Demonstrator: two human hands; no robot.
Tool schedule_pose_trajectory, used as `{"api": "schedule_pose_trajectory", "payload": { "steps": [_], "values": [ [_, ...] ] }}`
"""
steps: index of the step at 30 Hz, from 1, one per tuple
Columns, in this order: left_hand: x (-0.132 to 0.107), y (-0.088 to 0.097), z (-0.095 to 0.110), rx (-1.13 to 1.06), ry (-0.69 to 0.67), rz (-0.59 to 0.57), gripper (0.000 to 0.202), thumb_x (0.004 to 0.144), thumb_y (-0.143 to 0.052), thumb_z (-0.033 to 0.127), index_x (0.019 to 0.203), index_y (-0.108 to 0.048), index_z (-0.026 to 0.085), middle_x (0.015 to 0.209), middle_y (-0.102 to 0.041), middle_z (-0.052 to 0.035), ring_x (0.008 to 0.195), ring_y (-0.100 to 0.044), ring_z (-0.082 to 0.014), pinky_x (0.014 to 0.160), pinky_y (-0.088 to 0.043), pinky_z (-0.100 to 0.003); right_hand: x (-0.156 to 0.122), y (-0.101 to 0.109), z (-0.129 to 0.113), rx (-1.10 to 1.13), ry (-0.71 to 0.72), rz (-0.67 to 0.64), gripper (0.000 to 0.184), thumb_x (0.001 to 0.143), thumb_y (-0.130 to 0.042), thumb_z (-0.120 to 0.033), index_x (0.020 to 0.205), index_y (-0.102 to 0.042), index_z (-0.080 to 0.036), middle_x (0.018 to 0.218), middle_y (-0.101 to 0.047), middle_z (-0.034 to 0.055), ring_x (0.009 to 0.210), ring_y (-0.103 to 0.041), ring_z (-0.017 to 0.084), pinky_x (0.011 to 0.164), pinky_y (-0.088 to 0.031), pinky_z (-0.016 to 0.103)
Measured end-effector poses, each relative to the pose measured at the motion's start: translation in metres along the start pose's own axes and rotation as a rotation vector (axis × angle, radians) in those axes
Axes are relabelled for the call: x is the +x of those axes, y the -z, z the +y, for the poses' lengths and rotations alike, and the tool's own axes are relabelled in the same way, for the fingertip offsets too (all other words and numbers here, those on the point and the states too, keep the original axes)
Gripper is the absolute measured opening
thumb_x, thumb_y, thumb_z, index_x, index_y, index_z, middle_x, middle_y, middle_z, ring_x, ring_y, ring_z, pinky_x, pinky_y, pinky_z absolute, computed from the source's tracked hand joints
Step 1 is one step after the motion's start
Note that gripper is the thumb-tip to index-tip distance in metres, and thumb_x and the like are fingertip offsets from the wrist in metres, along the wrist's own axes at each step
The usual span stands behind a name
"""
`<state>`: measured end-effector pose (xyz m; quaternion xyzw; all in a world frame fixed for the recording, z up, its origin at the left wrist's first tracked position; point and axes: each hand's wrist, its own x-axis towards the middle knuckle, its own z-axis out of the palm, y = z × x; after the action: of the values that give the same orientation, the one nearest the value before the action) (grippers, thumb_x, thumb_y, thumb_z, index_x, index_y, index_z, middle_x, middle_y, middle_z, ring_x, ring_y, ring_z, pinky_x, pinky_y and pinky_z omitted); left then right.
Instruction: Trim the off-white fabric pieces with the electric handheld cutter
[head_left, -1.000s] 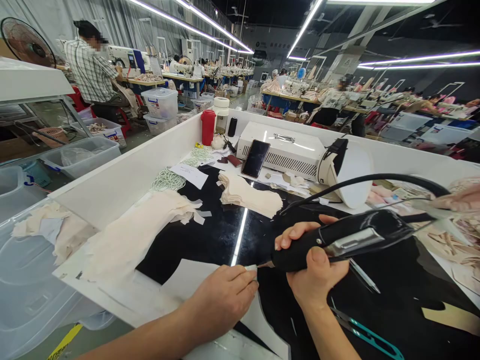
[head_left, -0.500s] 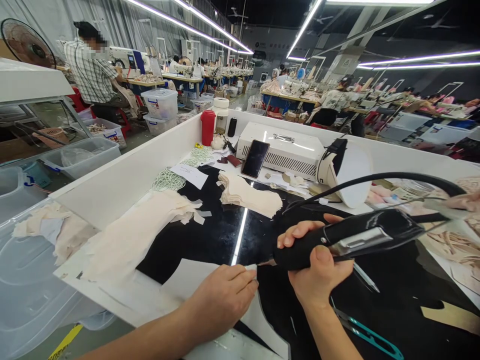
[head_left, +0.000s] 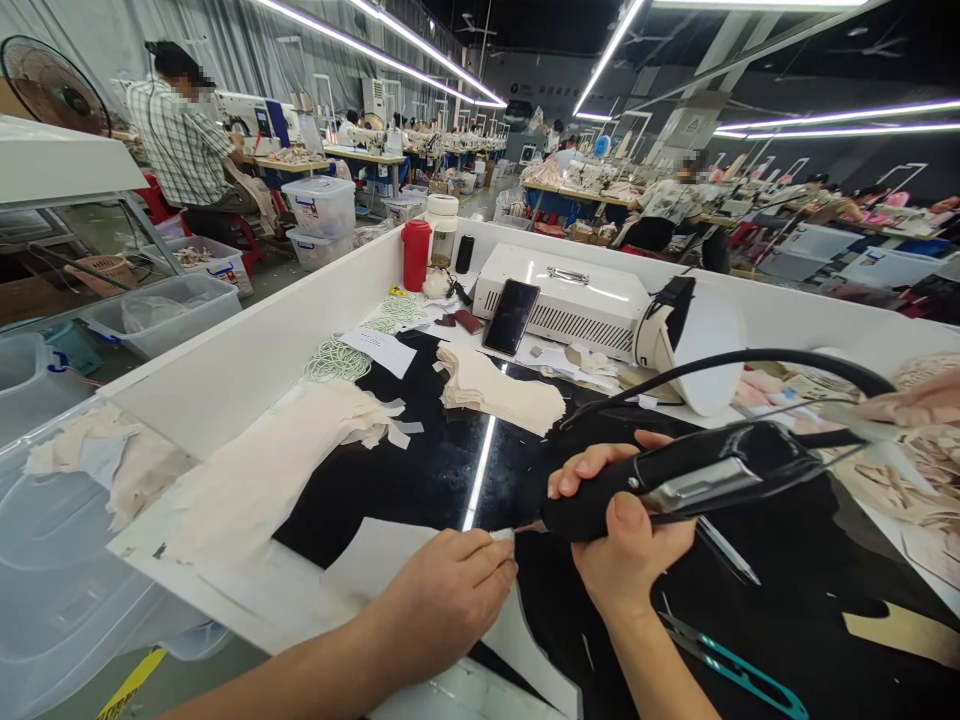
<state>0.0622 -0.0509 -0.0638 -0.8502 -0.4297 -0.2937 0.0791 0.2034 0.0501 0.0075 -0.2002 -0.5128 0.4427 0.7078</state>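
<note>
My right hand (head_left: 626, 535) is wrapped round a black corded hand tool (head_left: 690, 480), its metal tip pointing left and down at the black glossy tabletop (head_left: 420, 480). My left hand (head_left: 442, 590) lies on a white fabric piece (head_left: 375, 555), fingers curled and pinching its small edge right at the tool's tip. The tool's black cable (head_left: 750, 360) arches up to the right.
A stack of cream fabric pieces (head_left: 499, 390) and a looser pile (head_left: 285, 455) lie on the table. Behind stand a white machine box (head_left: 570, 300), a phone (head_left: 511, 316), a red bottle (head_left: 416, 254). Teal snips (head_left: 720, 660) lie lower right. Another person's hand (head_left: 915, 405) is at right edge.
The tool and my right hand shifted very slightly left and down; the left hand stays put on the fabric.
</note>
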Motion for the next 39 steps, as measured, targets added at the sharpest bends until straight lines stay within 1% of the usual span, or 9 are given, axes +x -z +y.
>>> {"api": "schedule_pose_trajectory", "payload": {
  "steps": [7, 11, 14, 17, 24, 29, 33, 39],
  "values": [
    [-0.001, 0.000, -0.001, -0.002, -0.012, 0.017, 0.021, 0.107, -0.053, 0.010, 0.119, -0.069, 0.007, 0.125, -0.073, -0.0100, 0.105, -0.067, -0.0209, 0.080, -0.057, -0.033, 0.001, 0.001, 0.001, -0.020, 0.007, -0.002, 0.044, 0.083, -0.082, -0.040, 0.119, -0.060, -0.030, 0.080, -0.065, -0.0056, 0.057, -0.060, 0.014, 0.051, -0.055, 0.030],
    [-0.002, 0.000, -0.001, 0.011, -0.016, 0.003, 0.023, 0.107, -0.050, 0.010, 0.119, -0.069, 0.008, 0.125, -0.073, -0.0099, 0.105, -0.068, -0.0208, 0.080, -0.058, -0.034, 0.002, 0.000, 0.000, -0.011, -0.001, 0.019, 0.045, 0.082, -0.083, -0.043, 0.118, -0.059, -0.030, 0.078, -0.064, -0.0058, 0.055, -0.057, 0.013, 0.049, -0.053, 0.029],
    [-0.003, 0.001, -0.001, 0.037, -0.035, -0.013, 0.024, 0.106, -0.050, 0.009, 0.121, -0.069, 0.007, 0.126, -0.073, -0.0112, 0.106, -0.069, -0.0208, 0.084, -0.059, -0.035, 0.000, 0.000, 0.001, -0.037, -0.002, 0.000, 0.047, 0.083, -0.081, -0.045, 0.121, -0.057, -0.030, 0.079, -0.063, -0.0060, 0.056, -0.058, 0.013, 0.050, -0.054, 0.030],
    [-0.002, 0.003, -0.003, 0.039, -0.047, -0.017, 0.025, 0.107, -0.049, 0.009, 0.122, -0.068, 0.006, 0.127, -0.073, -0.0119, 0.108, -0.069, -0.0213, 0.087, -0.060, -0.035, -0.002, 0.000, 0.003, -0.043, 0.011, -0.022, 0.046, 0.085, -0.079, -0.043, 0.123, -0.056, -0.030, 0.080, -0.063, -0.0057, 0.057, -0.060, 0.014, 0.050, -0.054, 0.030],
    [0.000, 0.008, -0.005, -0.004, -0.046, -0.040, 0.030, 0.108, -0.043, 0.008, 0.124, -0.069, 0.007, 0.125, -0.074, -0.0109, 0.107, -0.071, -0.0234, 0.088, -0.062, -0.036, -0.004, 0.000, 0.008, -0.023, 0.014, -0.019, 0.043, 0.088, -0.077, -0.038, 0.123, -0.054, -0.029, 0.084, -0.064, -0.0047, 0.059, -0.063, 0.014, 0.052, -0.057, 0.031],
    [-0.001, 0.011, -0.008, -0.020, -0.041, -0.055, 0.032, 0.109, -0.040, 0.011, 0.125, -0.069, 0.007, 0.126, -0.074, -0.0104, 0.108, -0.071, -0.0243, 0.089, -0.063, -0.036, -0.004, -0.003, 0.009, 0.011, 0.023, -0.027, 0.044, 0.089, -0.078, -0.037, 0.124, -0.054, -0.029, 0.086, -0.065, -0.0042, 0.059, -0.063, 0.013, 0.053, -0.057, 0.030],
    [-0.003, 0.012, -0.011, -0.004, -0.063, -0.077, 0.035, 0.110, -0.038, 0.012, 0.127, -0.068, 0.008, 0.127, -0.074, -0.0103, 0.108, -0.072, -0.0245, 0.088, -0.064, -0.038, -0.004, -0.005, 0.010, 0.023, 0.025, -0.029, 0.042, 0.090, -0.078, -0.038, 0.123, -0.054, -0.030, 0.086, -0.064, -0.0048, 0.059, -0.062, 0.012, 0.052, -0.055, 0.028],
    [-0.002, 0.014, -0.012, 0.015, -0.083, -0.071, 0.035, 0.110, -0.038, 0.012, 0.127, -0.069, 0.008, 0.129, -0.074, -0.0105, 0.108, -0.072, -0.0246, 0.088, -0.064, -0.038, -0.005, -0.006, 0.010, 0.026, 0.029, -0.041, 0.040, 0.090, -0.078, -0.036, 0.123, -0.056, -0.029, 0.087, -0.066, -0.0043, 0.058, -0.062, 0.011, 0.053, -0.056, 0.028]
  ]
}}
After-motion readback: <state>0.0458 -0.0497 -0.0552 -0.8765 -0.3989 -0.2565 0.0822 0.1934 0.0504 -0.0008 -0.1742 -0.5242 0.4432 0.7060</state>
